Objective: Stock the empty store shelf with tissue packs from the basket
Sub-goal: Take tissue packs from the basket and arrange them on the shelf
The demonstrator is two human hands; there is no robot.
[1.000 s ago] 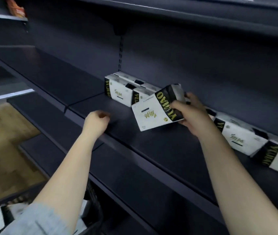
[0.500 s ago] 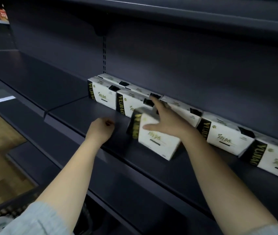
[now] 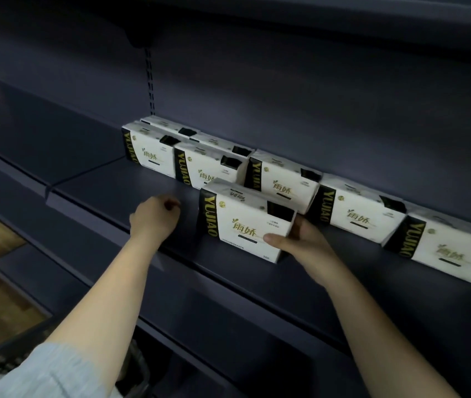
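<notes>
Right hand grips one white-and-black tissue pack standing on the dark shelf. Left hand rests there, fist closed, holding nothing. Six more packs line the back.

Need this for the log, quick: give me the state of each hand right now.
Left hand: curled into a fist on the shelf, holding nothing.
Right hand: gripping the front tissue pack at its right end, thumb on its face.
</notes>
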